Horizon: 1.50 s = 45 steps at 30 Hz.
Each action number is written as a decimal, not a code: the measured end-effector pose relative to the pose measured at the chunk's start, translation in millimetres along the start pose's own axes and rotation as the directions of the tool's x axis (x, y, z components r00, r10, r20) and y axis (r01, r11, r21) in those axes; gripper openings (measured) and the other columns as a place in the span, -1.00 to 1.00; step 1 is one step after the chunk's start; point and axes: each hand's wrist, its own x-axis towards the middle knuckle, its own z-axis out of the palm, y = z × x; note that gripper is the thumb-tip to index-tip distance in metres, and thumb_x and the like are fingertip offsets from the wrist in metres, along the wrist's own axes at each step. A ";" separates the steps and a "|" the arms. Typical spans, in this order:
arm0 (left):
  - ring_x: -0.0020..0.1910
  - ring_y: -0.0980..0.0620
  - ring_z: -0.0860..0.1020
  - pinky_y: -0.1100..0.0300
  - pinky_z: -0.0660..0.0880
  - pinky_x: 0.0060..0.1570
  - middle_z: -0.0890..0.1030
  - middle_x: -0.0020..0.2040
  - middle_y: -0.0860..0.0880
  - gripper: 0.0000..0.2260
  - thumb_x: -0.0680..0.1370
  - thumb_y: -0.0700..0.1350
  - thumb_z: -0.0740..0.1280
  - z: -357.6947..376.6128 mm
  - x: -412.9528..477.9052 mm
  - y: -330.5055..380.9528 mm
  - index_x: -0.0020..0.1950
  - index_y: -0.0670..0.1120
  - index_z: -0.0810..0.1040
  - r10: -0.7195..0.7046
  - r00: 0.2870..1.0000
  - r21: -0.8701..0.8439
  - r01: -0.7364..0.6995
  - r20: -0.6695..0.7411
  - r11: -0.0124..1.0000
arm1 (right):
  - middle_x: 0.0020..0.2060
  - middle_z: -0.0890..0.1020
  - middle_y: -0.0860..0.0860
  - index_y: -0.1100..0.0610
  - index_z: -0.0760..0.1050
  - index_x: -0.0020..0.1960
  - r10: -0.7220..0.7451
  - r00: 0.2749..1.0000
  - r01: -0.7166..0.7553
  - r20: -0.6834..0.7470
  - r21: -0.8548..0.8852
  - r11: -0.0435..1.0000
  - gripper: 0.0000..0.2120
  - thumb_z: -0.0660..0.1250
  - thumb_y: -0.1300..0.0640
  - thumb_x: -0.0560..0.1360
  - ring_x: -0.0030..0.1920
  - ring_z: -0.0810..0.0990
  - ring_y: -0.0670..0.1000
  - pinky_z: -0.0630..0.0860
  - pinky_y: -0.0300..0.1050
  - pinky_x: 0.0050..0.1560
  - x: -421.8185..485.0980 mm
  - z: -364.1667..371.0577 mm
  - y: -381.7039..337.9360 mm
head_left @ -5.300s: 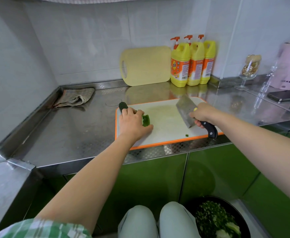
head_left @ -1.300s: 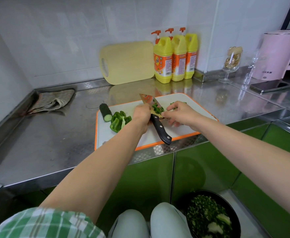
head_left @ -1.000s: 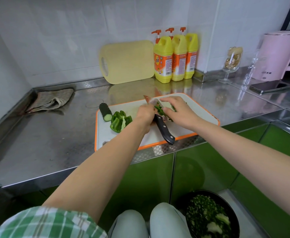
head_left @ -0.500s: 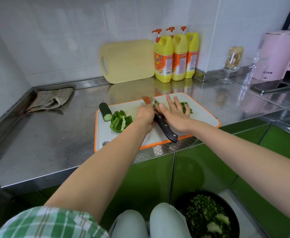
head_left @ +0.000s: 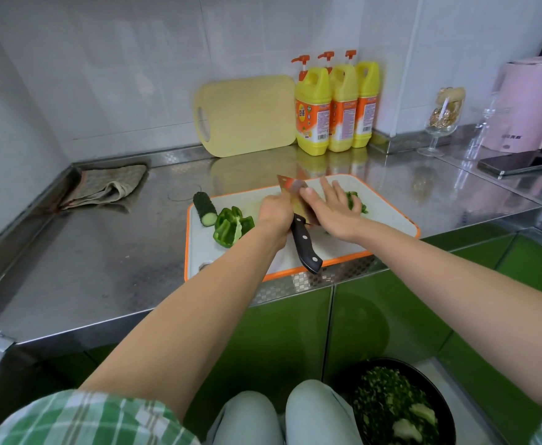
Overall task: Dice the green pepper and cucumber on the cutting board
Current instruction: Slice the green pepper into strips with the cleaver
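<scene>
A white cutting board (head_left: 388, 220) with an orange rim lies on the steel counter. My left hand (head_left: 274, 213) grips the cleaver (head_left: 305, 244) where blade meets the black handle; the blade tilts up and the handle points toward me. My right hand (head_left: 330, 207) lies flat with straight fingers against the blade's right side. Beyond its fingers sits a small heap of diced green pepper (head_left: 356, 202). Large green pepper pieces (head_left: 231, 224) lie on the board's left part. A dark cucumber piece (head_left: 204, 203) rests at the far left edge, cut face toward me.
A yellow board (head_left: 247, 117) leans on the wall beside three yellow detergent bottles (head_left: 333, 104). A folded cloth (head_left: 105, 187) lies at the back left. To the right stand a glass (head_left: 443, 117), a phone (head_left: 517, 163) and a pink kettle (head_left: 526, 104). A black bowl (head_left: 423, 377) of chopped greens sits by my knees.
The cleaver has passed from my right hand to my left. My right hand swept diced pepper off the blade to the board's right side and now lies flat against the blade.
</scene>
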 end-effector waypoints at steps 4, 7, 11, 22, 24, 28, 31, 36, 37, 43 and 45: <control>-0.28 -0.13 0.51 0.04 0.48 -0.21 0.52 -0.17 -0.22 -0.78 0.59 -0.16 0.14 -10.1 0.4 -2.1 -0.02 -0.27 0.51 0.009 1.000 -0.019 -0.009 -0.016 1.000 | 0.56 -0.21 0.01 -0.02 -0.18 0.58 0.096 0.995 -0.097 -0.008 -0.021 0.995 -0.38 -0.23 -0.27 0.61 0.54 -0.30 -0.04 -0.32 0.13 0.48 -1.5 -6.4 5.3; -0.37 -0.13 0.50 0.07 0.49 -0.27 0.52 -0.34 -0.16 -0.78 0.60 -0.14 0.15 -12.7 2.6 -1.1 -0.18 -0.22 0.45 0.021 1.000 -0.024 -0.021 0.012 1.000 | 0.56 -0.23 -0.05 -0.20 -0.06 0.55 -0.038 0.999 0.038 0.004 -0.012 0.999 -0.47 -0.27 -0.27 0.61 0.53 -0.31 -0.04 -0.33 0.17 0.47 -2.1 -4.6 -6.2; -0.48 -0.10 0.47 0.20 0.46 -0.56 0.51 -0.31 -0.18 -0.76 0.63 -0.15 0.13 -10.7 -3.3 1.8 -0.14 -0.25 0.45 0.054 0.997 -0.033 -0.052 0.054 0.998 | 0.56 -0.20 -0.04 -0.11 -0.05 0.57 -0.009 1.000 0.009 0.004 0.007 1.000 -0.46 -0.23 -0.24 0.63 0.54 -0.28 -0.04 -0.31 0.12 0.47 -8.1 -6.3 -21.9; -0.31 -0.12 0.43 0.13 0.48 -0.41 0.44 -0.23 -0.14 -0.85 0.54 -0.06 0.17 -16.4 -1.3 -1.2 -0.11 -0.11 0.46 0.051 0.999 -0.013 -0.050 0.020 0.999 | 0.57 -0.15 0.04 -0.04 0.03 0.57 0.081 0.996 -0.079 -0.046 0.032 0.996 -0.46 -0.20 -0.20 0.65 0.55 -0.25 0.05 -0.25 0.14 0.48 -10.7 -10.0 -21.2; -0.30 -0.12 0.43 0.04 0.43 -0.31 0.45 -0.25 -0.13 -0.84 0.45 -0.03 0.19 -17.4 1.8 -3.0 -0.17 -0.11 0.44 0.059 0.998 -0.024 -0.060 -0.017 0.998 | 0.57 -0.15 0.04 -0.06 0.02 0.57 0.138 0.989 -0.138 -0.050 0.005 0.990 -0.45 -0.22 -0.22 0.64 0.55 -0.24 0.07 -0.23 0.17 0.49 -8.0 -8.7 -15.8; -0.30 -0.13 0.46 -0.05 0.47 -0.22 0.45 -0.28 -0.18 -0.80 0.46 -0.04 0.19 -20.8 8.1 -3.9 -0.27 -0.15 0.40 0.044 0.994 -0.102 -0.054 -0.100 0.993 | 0.56 -0.16 -0.08 -0.33 -0.02 0.52 -0.093 0.995 0.096 -0.031 0.104 0.990 -0.54 -0.24 -0.25 0.63 0.54 -0.25 0.02 -0.26 0.14 0.46 -17.1 -6.7 -8.0; -0.24 -0.10 0.45 -0.17 0.55 -0.11 0.48 -0.23 -0.18 -0.78 0.52 -0.09 0.16 -20.7 9.5 -4.0 -0.26 -0.16 0.44 0.025 0.989 -0.164 -0.049 -0.148 0.985 | 0.56 -0.12 -0.10 -0.15 -0.06 0.57 -0.157 0.986 0.149 0.053 0.128 0.980 -0.45 -0.21 -0.27 0.62 0.54 -0.25 -0.02 -0.28 0.05 0.46 -24.5 -5.5 -5.8; -0.26 -0.12 0.45 -0.29 0.53 -0.03 0.46 -0.26 -0.18 -0.79 0.45 -0.05 0.17 -20.1 9.3 -2.6 -0.31 -0.14 0.40 0.039 0.982 -0.164 -0.070 -0.182 0.984 | 0.54 0.08 -0.06 -0.13 0.19 0.52 -0.082 0.992 0.089 -0.099 0.073 0.993 -0.49 -0.15 -0.23 0.63 0.52 -0.01 0.03 -0.08 0.12 0.45 -24.9 -15.9 1.3; -0.25 -0.12 0.45 -0.30 0.54 -0.02 0.45 -0.29 -0.18 -0.79 0.45 -0.07 0.17 -18.7 7.9 0.5 -0.33 -0.14 0.38 0.049 0.982 -0.147 -0.076 -0.184 0.986 | 0.49 0.20 -0.03 -0.13 0.26 0.49 -0.118 0.983 0.136 -0.141 0.124 0.983 -0.52 -0.09 -0.21 0.64 0.48 0.13 0.04 0.03 0.09 0.42 -26.0 -20.7 -0.9; -0.19 -0.17 0.54 0.08 0.56 -0.23 0.54 -0.19 -0.19 -0.74 0.59 -0.20 0.13 5.6 5.7 16.9 -0.30 -0.14 0.42 0.121 0.982 -0.090 -0.135 -0.146 0.987 | -0.28 0.65 -0.03 0.07 0.53 0.16 -0.157 0.988 0.155 -0.009 0.205 0.966 -0.68 0.39 -0.03 0.46 -0.28 0.60 -0.05 0.54 -0.13 -0.18 -40.5 -45.8 -23.6; -0.23 -0.15 0.57 0.15 0.54 -0.34 0.57 -0.15 -0.18 -0.75 0.61 -0.21 0.13 16.3 2.8 20.3 -0.26 -0.13 0.43 0.134 0.987 -0.114 -0.143 -0.084 0.983 | -0.34 0.63 -0.02 0.12 0.46 0.17 -0.118 0.992 0.123 -0.039 0.197 0.973 -0.71 0.35 0.11 0.47 -0.35 0.58 -0.06 0.53 -0.14 -0.26 -37.6 -45.7 -22.8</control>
